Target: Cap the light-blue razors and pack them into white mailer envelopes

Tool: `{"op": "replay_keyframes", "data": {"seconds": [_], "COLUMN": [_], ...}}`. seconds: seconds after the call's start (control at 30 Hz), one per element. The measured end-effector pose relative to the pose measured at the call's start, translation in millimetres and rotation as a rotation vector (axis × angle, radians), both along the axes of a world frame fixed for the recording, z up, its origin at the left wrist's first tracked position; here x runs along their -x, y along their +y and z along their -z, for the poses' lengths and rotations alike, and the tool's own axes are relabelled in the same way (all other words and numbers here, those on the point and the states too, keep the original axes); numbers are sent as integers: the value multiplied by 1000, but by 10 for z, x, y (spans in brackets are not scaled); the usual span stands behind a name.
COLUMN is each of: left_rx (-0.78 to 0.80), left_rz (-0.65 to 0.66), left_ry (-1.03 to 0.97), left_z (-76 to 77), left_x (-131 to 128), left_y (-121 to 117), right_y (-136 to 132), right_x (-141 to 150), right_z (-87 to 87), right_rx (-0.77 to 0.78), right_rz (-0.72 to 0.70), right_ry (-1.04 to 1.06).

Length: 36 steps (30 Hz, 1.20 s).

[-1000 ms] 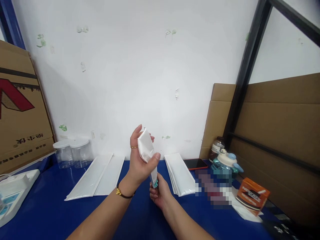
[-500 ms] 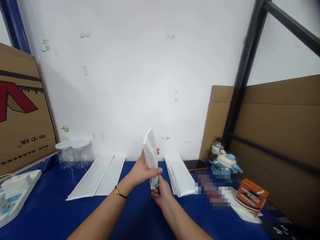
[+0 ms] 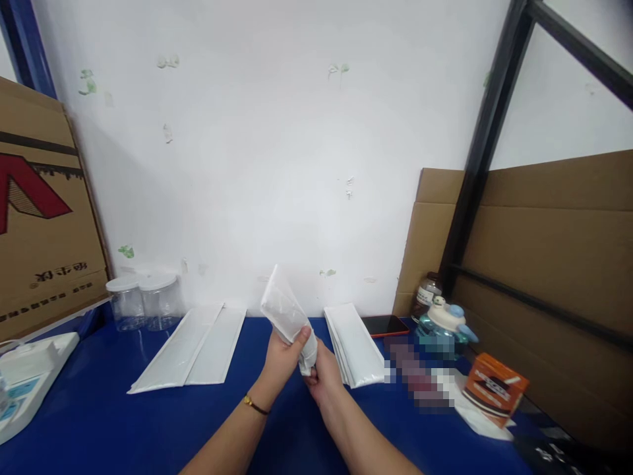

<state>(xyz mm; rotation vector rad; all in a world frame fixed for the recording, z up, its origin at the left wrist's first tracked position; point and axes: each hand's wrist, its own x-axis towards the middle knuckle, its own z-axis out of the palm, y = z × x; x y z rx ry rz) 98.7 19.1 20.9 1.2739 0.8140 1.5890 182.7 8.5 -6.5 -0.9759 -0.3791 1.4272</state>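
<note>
A white plastic film packet (image 3: 287,307), long and flat, is held up over the blue table with its top leaning left. My left hand (image 3: 284,356) is closed round its middle, thumb across the front. Low on the packet, my right hand (image 3: 324,373) grips the lower end; most of its fingertips are hidden behind it. Two similar flat white packets (image 3: 180,349) lie overlapping on the left of the table. To the right is a small stack of white packets (image 3: 356,346).
Two clear lidded jars (image 3: 161,303) stand at the back left, near a white power strip (image 3: 42,369). On the right are a phone (image 3: 386,325), a teal bottle (image 3: 442,330), a brown jar (image 3: 426,297) and an orange box (image 3: 496,389). Cardboard (image 3: 554,284) lines the right side.
The packet has tilted to the left and its broad face has turned toward me. My left hand has slid lower on it, and the teal bit at its bottom end no longer shows.
</note>
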Motion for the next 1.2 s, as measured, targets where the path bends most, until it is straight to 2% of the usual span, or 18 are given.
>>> {"op": "replay_keyframes", "data": {"seconds": [0.13,0.3,0.43,0.57,0.7,0.83,1.07,1.2], "left_rx": [26,62,147,217,191,119,-108,-140], "left_rz": [-18,-35,-43,-65,-89,-101,-62,-73], "left_ry": [-305,-660,-784,-821,-786,-687,-98,-28], "left_z": [-185,-427,-435,-370,-311,-267,-216,-224], "left_x": [88,372,603,690,603,404,173,206], "left_y": [-10,29,76,110,110,47,-16,11], "right_y": [28,66,76,70,61,58,22,18], "right_x": [-17,-26,-29,-27,0,33,12,12], "right_z": [18,67,95,119,134,146,117,119], "right_rx": [-23,17,21,24,7,9,118,133], "right_rz": [49,97,96,79,-56,-121,-254,-327], "right_ry": [-78,-93,-93,-49,49,136,404,448]}}
